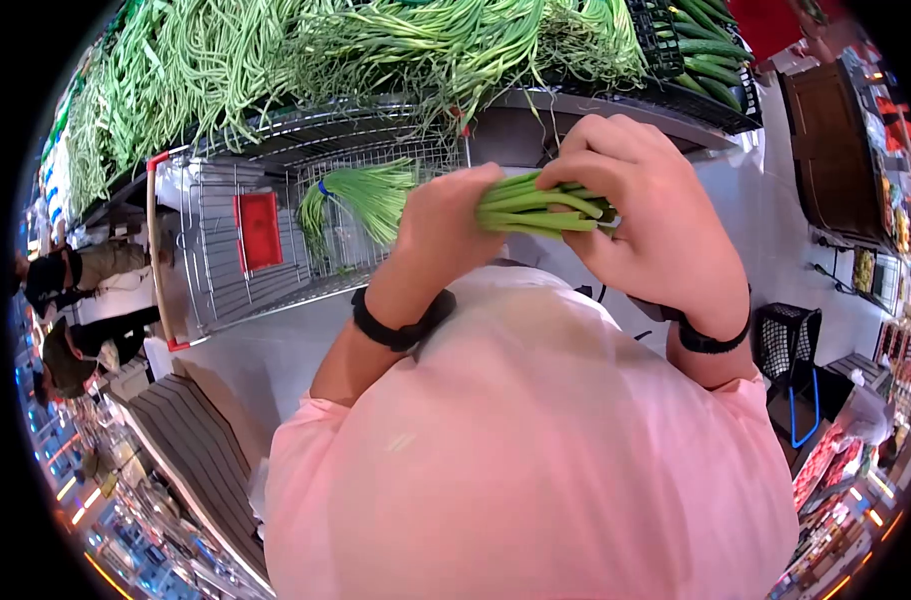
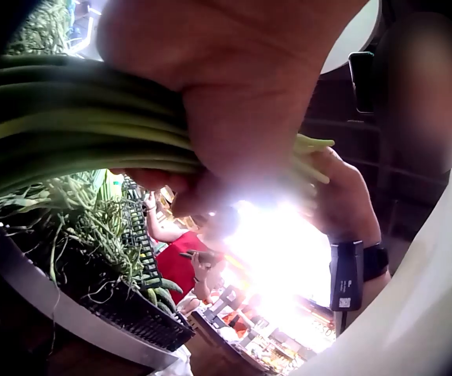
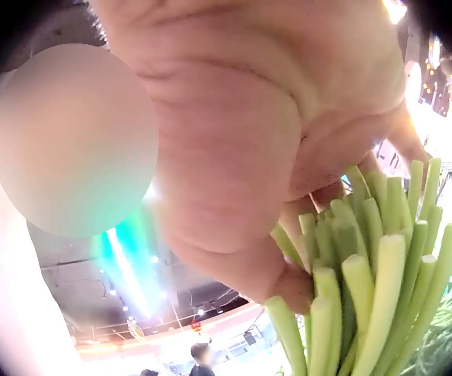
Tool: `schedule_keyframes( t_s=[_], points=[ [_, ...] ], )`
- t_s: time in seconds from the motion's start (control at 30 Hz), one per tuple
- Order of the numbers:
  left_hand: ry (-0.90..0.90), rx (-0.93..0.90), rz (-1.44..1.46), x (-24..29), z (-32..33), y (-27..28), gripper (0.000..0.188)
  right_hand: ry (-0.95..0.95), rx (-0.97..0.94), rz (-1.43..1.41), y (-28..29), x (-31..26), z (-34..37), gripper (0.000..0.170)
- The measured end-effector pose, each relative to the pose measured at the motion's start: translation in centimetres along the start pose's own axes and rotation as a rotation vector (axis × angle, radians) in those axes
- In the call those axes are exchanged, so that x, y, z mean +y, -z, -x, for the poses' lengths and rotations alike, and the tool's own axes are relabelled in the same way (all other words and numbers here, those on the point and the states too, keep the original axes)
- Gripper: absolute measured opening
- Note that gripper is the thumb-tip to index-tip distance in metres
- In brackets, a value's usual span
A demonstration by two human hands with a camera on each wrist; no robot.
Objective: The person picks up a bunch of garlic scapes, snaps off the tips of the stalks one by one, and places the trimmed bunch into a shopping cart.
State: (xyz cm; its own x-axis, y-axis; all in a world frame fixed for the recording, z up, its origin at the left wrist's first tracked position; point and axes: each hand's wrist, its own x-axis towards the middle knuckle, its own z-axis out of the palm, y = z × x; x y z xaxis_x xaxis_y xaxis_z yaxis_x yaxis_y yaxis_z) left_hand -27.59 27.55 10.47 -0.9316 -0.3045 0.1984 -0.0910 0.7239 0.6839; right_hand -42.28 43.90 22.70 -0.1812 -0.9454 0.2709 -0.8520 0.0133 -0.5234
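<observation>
- Nearest, filling the lower middle of the head view, is a pink shirt [image 1: 535, 450].
- Dark bands circle both wrists: the left band [image 1: 380, 325] near the centre, the right band [image 1: 717, 342] right of centre.
- The left hand [image 1: 440, 220], above the centre of the head view, is closed round a bundle of green stalks [image 1: 531, 208].
- The right hand [image 1: 660, 215], further right, grips the same bundle near its cut ends, thumb and fingers on opposite sides. The bundle spans the gap between the hands; in the right wrist view its pale ends fan out at lower right.
- Beyond the left hand, left of centre, stands a wire shopping cart [image 1: 210, 245] with a red panel [image 1: 259, 231]. Inside lies a green bunch [image 1: 370, 200] with a blue tie [image 1: 322, 187].
- At right, a black basket [image 1: 790, 330] shows a blue handle [image 1: 795, 425].
- Along the top lie heaped long green vegetables [image 1: 235, 60], with cucumbers [image 1: 710, 65] in a black crate at upper right.
- Farther off, a person in red [image 2: 180, 262] appears below the middle of the left wrist view.
</observation>
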Motion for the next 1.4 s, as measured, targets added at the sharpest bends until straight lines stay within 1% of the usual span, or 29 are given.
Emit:
schedule_keyframes(
  t_s=[0.03,0.13,0.17,0.27,0.4,0.47,0.53,0.57,0.63,0.73,0.83,0.93,1.03,1.13,1.23,1.33,1.4],
  points=[
    [0.001,0.019,0.003,0.1,0.0,-0.3,0.023,-0.007,-0.003,-0.015,0.0,0.2,0.0,0.032],
    [0.000,0.077,0.020,0.6,0.1,-0.6,0.026,-0.105,-0.034,-0.137,0.0,0.5,-0.1,0.027],
    [-0.002,0.097,0.027,0.7,0.2,-0.6,0.026,-0.104,-0.019,-0.157,-0.1,0.6,-0.2,0.027],
    [-0.001,0.145,0.018,1.1,-0.1,-0.3,0.015,-0.112,0.012,-0.186,-0.7,0.9,-0.4,0.026],
    [0.040,0.189,-0.037,0.3,-0.1,-0.4,0.014,-0.139,0.042,-0.140,-0.9,0.8,-0.9,0.027],
    [0.063,0.203,-0.048,0.4,-0.3,-0.2,0.014,-0.135,0.062,-0.116,-1.1,0.8,-1.0,0.028],
    [0.081,0.202,-0.042,-0.1,-0.3,-0.1,0.020,-0.105,0.079,-0.094,-1.3,1.0,-1.5,0.029],
    [0.089,0.203,-0.041,-0.3,-0.3,-0.1,0.023,-0.111,0.070,-0.139,-1.5,1.2,-1.7,0.028],
    [0.091,0.188,-0.039,-0.9,-0.2,0.0,0.022,-0.123,0.051,-0.229,-1.8,2.0,-2.0,0.027],
    [0.095,0.167,-0.033,-1.7,0.0,-0.2,0.021,-0.145,0.015,-0.265,-2.5,2.4,-2.4,0.025],
    [0.115,0.092,-0.008,-2.8,0.6,-0.1,0.021,-0.300,-0.125,-0.226,-2.5,2.1,-3.0,0.025],
    [0.142,0.037,0.014,-3.7,1.1,1.0,0.020,-0.430,-0.164,-0.263,-3.5,0.5,-4.2,0.025],
    [0.169,0.000,0.031,-4.4,1.7,3.0,0.019,-0.416,-0.126,-0.277,-4.8,-1.1,-5.5,0.022],
    [0.197,-0.021,0.077,-5.7,2.6,4.4,0.022,-0.249,0.038,-0.240,-6.9,-2.0,-6.3,0.017],
    [0.176,-0.006,0.089,-7.4,3.6,5.8,0.026,-0.191,0.138,-0.176,-7.9,-3.2,-7.6,0.014],
    [0.157,0.021,0.124,-8.4,4.5,7.4,0.026,-0.294,0.063,-0.253,-8.3,-5.6,-8.3,0.013],
    [0.140,0.031,0.171,-8.8,5.0,8.7,0.025,-0.275,0.116,-0.275,-9.1,-6.7,-8.8,0.015]
  ],
)
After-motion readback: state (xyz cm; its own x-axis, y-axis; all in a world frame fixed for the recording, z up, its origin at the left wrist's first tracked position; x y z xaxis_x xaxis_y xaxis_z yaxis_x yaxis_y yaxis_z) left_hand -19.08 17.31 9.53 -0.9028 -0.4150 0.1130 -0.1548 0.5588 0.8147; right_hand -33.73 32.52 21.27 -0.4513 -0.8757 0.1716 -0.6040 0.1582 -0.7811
